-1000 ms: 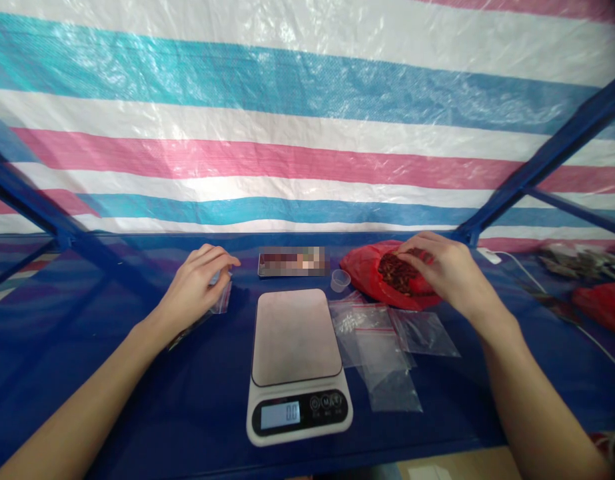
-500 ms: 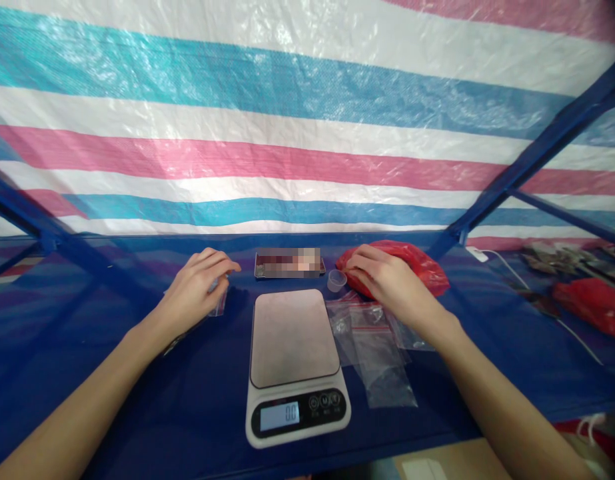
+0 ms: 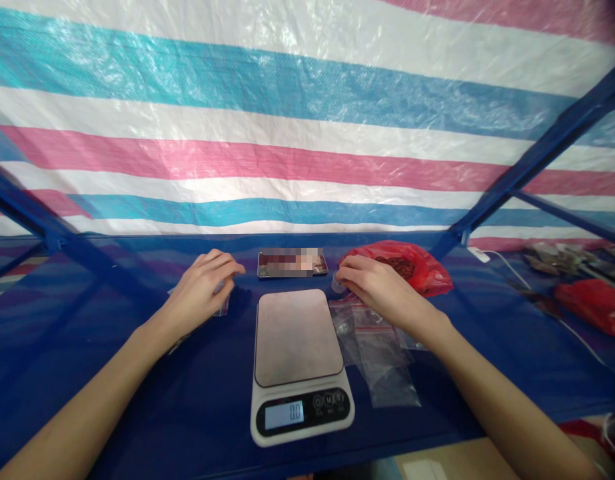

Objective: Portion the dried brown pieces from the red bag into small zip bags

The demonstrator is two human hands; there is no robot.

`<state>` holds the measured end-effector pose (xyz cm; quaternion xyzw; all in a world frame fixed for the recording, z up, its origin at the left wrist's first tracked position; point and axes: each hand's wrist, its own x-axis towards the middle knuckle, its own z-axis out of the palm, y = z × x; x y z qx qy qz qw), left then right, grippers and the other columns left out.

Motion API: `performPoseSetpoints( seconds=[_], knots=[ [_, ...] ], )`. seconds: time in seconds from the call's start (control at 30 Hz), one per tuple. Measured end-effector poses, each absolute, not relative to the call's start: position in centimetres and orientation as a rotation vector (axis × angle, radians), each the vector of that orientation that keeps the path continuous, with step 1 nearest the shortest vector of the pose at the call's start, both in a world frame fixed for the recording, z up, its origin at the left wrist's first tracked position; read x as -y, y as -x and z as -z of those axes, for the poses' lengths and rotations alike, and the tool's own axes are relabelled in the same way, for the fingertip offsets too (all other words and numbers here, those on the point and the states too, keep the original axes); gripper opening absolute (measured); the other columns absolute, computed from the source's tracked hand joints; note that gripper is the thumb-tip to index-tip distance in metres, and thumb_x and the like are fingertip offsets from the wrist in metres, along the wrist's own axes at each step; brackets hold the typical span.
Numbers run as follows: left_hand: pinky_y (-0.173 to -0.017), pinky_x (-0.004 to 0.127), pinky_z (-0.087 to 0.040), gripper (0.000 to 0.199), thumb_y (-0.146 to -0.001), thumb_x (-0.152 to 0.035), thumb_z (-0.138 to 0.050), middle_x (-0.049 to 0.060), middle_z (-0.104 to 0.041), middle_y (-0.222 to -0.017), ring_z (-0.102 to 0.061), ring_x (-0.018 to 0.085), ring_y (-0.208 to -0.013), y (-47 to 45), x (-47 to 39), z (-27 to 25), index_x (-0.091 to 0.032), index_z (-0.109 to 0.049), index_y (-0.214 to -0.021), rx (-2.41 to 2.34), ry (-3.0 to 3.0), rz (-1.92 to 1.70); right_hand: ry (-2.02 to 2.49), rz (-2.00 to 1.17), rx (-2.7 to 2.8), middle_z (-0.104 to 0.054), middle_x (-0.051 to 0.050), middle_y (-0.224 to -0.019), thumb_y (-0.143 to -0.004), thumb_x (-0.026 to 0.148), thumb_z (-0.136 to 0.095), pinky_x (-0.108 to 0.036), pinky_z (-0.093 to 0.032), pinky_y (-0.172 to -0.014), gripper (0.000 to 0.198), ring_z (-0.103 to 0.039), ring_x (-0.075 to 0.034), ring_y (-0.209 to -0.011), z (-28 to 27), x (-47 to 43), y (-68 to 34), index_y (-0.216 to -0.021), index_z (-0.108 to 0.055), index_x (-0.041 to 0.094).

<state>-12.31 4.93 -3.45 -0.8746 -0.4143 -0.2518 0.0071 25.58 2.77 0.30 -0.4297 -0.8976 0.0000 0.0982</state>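
My left hand (image 3: 207, 285) hovers low over the left of the table, its fingers curled. A small zip-lock bag (image 3: 224, 307) shows under it, and what lies inside the curl is hidden. My right hand (image 3: 370, 277) pinches a small clear plastic cup (image 3: 338, 285) at its rim. Just behind that hand lies an open red plastic bag (image 3: 432, 270) with reddish-brown bits (image 3: 400, 265) in it. Between the hands stands a white digital kitchen scale (image 3: 300, 340), its plate bare and its display (image 3: 284, 415) reading 0.0.
Flat zip-lock bags (image 3: 387, 367) lie right of the scale. Behind it is a phone (image 3: 292, 263) with a blurred screen. Blue metal posts (image 3: 532, 153) frame the blue table (image 3: 197, 413). Another red bag (image 3: 594, 303) and a white cable (image 3: 580, 340) are at far right.
My right hand has moved slightly left, from the red bag's edge onto the cup, uncovering the bits in the bag. My left hand has hardly changed.
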Motion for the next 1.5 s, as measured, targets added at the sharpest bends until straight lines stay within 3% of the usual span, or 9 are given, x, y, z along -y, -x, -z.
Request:
performPoseSetpoints(
  seconds=[0.33,0.57,0.7,0.77,0.83,1.03,1.33,1.5],
  knots=[
    [-0.089,0.039,-0.047,0.03,-0.102,-0.017,-0.045,0.007,-0.075,-0.102,-0.064,0.025,-0.1,12.3,-5.0,3.5,-0.02,-0.074,-0.102,1.294,2.748,0.776,1.171,-0.153,2.59,-0.08,-0.009,-0.108,-0.103,0.012,-0.057,-0.035,-0.056,-0.089,0.024,-0.075,-0.024,-0.098,0.3,-3.5,-26.5,-0.105,-0.08,0.021],
    [-0.089,0.04,-0.048,0.029,-0.101,-0.017,-0.046,0.008,-0.075,-0.102,-0.063,0.026,-0.1,12.5,-5.2,3.7,-0.019,-0.075,-0.099,1.297,2.752,0.782,1.062,-0.076,2.327,-0.084,-0.007,-0.109,-0.103,0.012,-0.054,-0.038,-0.06,-0.093,0.029,-0.079,-0.025,-0.1,-0.8,-3.7,-28.2,-0.108,-0.08,0.021],
    [-0.09,0.04,-0.048,0.029,-0.1,-0.017,-0.046,0.008,-0.076,-0.101,-0.064,0.025,-0.1,12.6,-5.2,3.6,-0.02,-0.075,-0.099,1.321,2.752,0.779,1.288,0.005,2.043,-0.083,-0.006,-0.093,-0.093,0.011,-0.056,-0.034,-0.06,-0.08,0.024,-0.079,-0.024,-0.084,-1.6,-4.6,-32.1,-0.093,-0.078,0.022],
    [-0.09,0.04,-0.049,0.029,-0.1,-0.017,-0.046,0.007,-0.076,-0.1,-0.064,0.025,-0.099,12.8,-5.3,3.6,-0.02,-0.075,-0.098,1.33,2.749,0.786,1.335,-0.129,2.169,-0.081,-0.003,-0.079,-0.091,0.012,-0.056,-0.031,-0.057,-0.066,0.022,-0.076,-0.022,-0.069,-0.9,-5.1,-34.0,-0.086,-0.075,0.022],
    [-0.09,0.039,-0.049,0.029,-0.1,-0.018,-0.046,0.007,-0.076,-0.099,-0.065,0.024,-0.098,13.1,-5.5,3.6,-0.02,-0.074,-0.096,1.338,2.747,0.799,1.354,-0.227,2.34,-0.08,-0.002,-0.078,-0.087,0.01,-0.056,-0.03,-0.055,-0.065,0.023,-0.074,-0.021,-0.067,0.3,-5.5,-35.0,-0.083,-0.074,0.023],
    [-0.091,0.039,-0.05,0.03,-0.098,-0.023,-0.045,0.006,-0.079,-0.095,-0.066,0.025,-0.096,15.1,-6.4,3.7,-0.021,-0.075,-0.091,1.583,2.512,0.873,1.458,-0.039,2.554,-0.081,-0.009,-0.109,-0.091,0.012,-0.057,-0.041,-0.059,-0.087,0.026,-0.078,-0.029,-0.099,2.8,-6.6,-35.4,-0.101,-0.078,0.025],
    [-0.089,0.038,-0.054,0.032,-0.087,-0.032,-0.048,0.007,-0.081,-0.093,-0.073,0.027,-0.093,18.1,-8.0,4.9,-0.023,-0.078,-0.087,1.915,2.283,0.924,1.251,-0.104,2.389,-0.073,-0.013,-0.119,-0.099,0.027,-0.061,-0.051,-0.061,-0.099,0.018,-0.072,-0.033,-0.111,3.9,-6.7,-35.6,-0.111,-0.074,0.024],
    [-0.087,0.039,-0.055,0.033,-0.083,-0.035,-0.047,0.008,-0.082,-0.091,-0.075,0.029,-0.091,18.2,-8.3,5.5,-0.023,-0.078,-0.084,1.993,2.286,0.953,1.223,-0.119,2.375,-0.071,-0.014,-0.129,-0.095,0.021,-0.061,-0.053,-0.058,-0.107,0.036,-0.068,-0.035,-0.125,5.1,-6.5,-34.9,-0.13,-0.069,0.026]
  ],
)
